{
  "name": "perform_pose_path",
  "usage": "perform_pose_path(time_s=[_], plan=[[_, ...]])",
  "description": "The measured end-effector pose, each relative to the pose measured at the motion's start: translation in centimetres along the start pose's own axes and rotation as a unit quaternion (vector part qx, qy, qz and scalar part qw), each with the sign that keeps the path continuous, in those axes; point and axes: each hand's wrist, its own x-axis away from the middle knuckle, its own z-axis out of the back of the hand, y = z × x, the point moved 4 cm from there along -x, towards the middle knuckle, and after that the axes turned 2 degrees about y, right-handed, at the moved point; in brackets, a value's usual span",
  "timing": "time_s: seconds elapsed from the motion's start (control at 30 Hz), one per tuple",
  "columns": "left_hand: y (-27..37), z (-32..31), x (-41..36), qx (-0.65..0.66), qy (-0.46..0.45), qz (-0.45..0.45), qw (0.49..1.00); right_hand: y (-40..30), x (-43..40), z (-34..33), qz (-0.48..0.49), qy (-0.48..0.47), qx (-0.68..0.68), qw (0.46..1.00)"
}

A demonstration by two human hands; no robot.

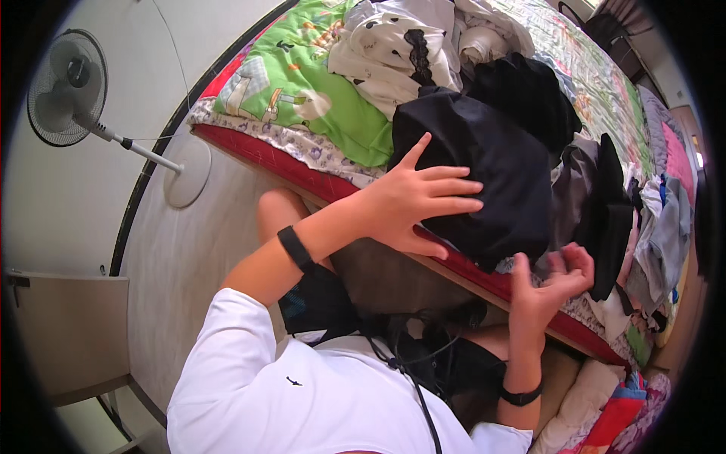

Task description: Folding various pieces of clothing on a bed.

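Note:
My left hand (pixel 417 201) is spread with its fingers apart across the lower left part of a black cloth garment (pixel 482 153) at the bed's edge. Whether the palm presses on the cloth or hovers just above it, I cannot tell. At the garment's lower right corner is my right hand (pixel 547 286), slightly blurred, thumb up and fingers half curled, with nothing visible in it. A dark grey garment (pixel 575 181) and a black folded garment (pixel 610 227) lie just beyond that hand.
A white garment with black lace (pixel 391 51) and another black garment (pixel 522 91) are heaped behind, on a green printed quilt (pixel 340 125). More clothes (pixel 661 238) lie to the right. A standing fan (pixel 71 88) is at left. Rolled bedding (pixel 584 403) sits at lower right.

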Motion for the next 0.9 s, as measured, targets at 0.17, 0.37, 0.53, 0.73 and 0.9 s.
perform_pose_path(time_s=[0.17,0.37,0.53,0.73,0.9], plan=[[-2.4,-1.4,-3.2,-0.173,0.119,0.147,0.967,-7.5,-5.4,-5.6,0.27,-0.24,0.178,0.915],[-8.7,-5.7,-0.5,0.181,0.16,0.214,0.947,7.5,-4.4,-13.6,0.135,-0.336,0.248,0.899],[-8.6,-5.4,0.6,0.192,0.164,0.224,0.941,6.4,-4.3,-13.4,0.139,-0.323,0.249,0.903],[-9.9,-5.1,2.8,0.237,0.291,0.201,0.905,2.5,-8.4,-13.6,0.148,-0.455,0.209,0.853],[-12.3,-5.9,4.6,0.367,0.535,0.244,0.72,4.3,-18.1,-18.3,0.161,-0.265,0.261,0.914]])
